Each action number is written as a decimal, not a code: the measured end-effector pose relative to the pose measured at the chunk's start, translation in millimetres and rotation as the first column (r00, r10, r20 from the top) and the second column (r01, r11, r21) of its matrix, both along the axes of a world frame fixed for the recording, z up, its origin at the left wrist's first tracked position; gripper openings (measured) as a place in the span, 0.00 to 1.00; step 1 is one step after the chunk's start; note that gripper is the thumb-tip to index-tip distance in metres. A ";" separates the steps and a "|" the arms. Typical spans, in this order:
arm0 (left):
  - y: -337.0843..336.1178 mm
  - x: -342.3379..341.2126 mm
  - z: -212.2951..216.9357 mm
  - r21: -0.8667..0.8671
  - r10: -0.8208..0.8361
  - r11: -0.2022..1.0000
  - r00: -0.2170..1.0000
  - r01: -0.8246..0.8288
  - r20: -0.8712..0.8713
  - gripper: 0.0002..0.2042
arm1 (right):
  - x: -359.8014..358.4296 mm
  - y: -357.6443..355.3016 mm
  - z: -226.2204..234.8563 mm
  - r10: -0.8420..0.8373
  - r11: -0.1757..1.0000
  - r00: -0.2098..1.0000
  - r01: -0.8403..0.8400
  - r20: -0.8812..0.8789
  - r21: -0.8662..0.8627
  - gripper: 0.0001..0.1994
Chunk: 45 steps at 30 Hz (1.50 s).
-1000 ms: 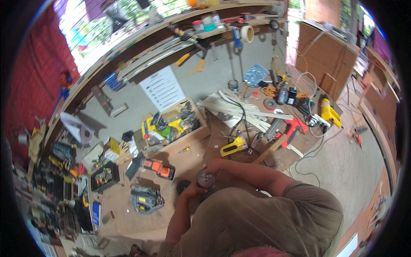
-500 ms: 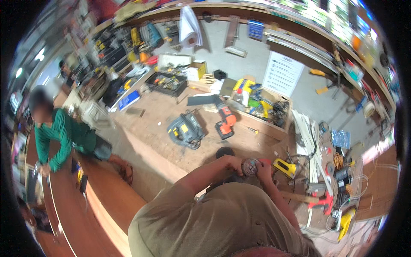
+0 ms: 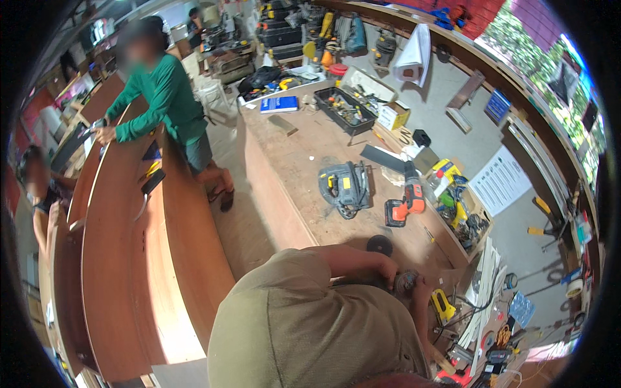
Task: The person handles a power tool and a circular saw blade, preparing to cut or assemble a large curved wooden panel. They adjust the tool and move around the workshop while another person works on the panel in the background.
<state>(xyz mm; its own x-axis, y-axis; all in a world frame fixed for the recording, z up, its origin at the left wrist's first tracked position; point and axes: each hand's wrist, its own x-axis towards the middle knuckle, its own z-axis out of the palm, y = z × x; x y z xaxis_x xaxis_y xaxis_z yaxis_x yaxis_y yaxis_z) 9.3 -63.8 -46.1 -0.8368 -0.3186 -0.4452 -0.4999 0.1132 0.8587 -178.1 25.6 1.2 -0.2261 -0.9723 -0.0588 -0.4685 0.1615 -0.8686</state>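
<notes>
Close against my body, at the near edge of the workbench (image 3: 294, 165), my two hands meet around a round grey tool part (image 3: 405, 280). My left hand (image 3: 388, 269) is closed on its left side. On the other side my right hand (image 3: 422, 290) grips it, partly in shadow. The rest of the tool is hidden by my hands and shirt. A black disc (image 3: 380, 244) lies just beyond my left hand. Farther out are a grey-black jigsaw (image 3: 346, 189) and an orange-black cordless drill (image 3: 406, 202). A yellow staple gun (image 3: 443, 305) is right of my right hand.
A wooden box of tools (image 3: 462, 210) and a black tray of small parts (image 3: 345, 110) stand farther back. White strips (image 3: 479, 294) and cables clutter the right. At left, a person in green (image 3: 162, 97) leans over a long brown wooden cabinet (image 3: 123, 239); another person (image 3: 42, 187) is beside it.
My view has swung left, so the bench and its tools appear farther right and more of the cabinet and the people shows. Both hands stay closed around the round tool part.
</notes>
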 end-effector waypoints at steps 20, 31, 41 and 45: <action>9.6 -25.8 25.8 0.026 -0.037 0.999 0.999 0.036 0.035 0.37 | 5.9 -37.7 36.1 -0.001 0.949 0.963 -0.083 -0.269 -0.303 0.13; 10.9 -20.1 31.2 -0.055 -0.043 0.998 0.999 0.044 0.024 0.38 | -70.1 6.7 -48.8 0.053 0.943 0.539 -0.304 -0.841 -0.135 0.16; 9.8 -13.7 33.1 -0.107 -0.049 0.993 0.998 0.052 0.031 0.39 | -79.6 -17.6 -31.0 0.288 0.918 0.472 -0.383 -0.833 0.101 0.15; 9.6 -14.7 32.8 -0.119 -0.055 0.991 0.998 0.056 0.013 0.39 | -71.7 -15.7 -13.5 0.459 0.866 0.709 -0.492 -0.535 0.090 0.14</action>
<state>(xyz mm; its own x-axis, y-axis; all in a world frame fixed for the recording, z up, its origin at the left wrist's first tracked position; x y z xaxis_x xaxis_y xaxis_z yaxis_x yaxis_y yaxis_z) -5.4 -54.2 -13.2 -0.8505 -0.3230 -0.4151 -0.4983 0.2424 0.8324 -249.8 9.9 -12.2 0.2885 -0.9574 -0.0157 -0.8501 -0.2485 -0.4644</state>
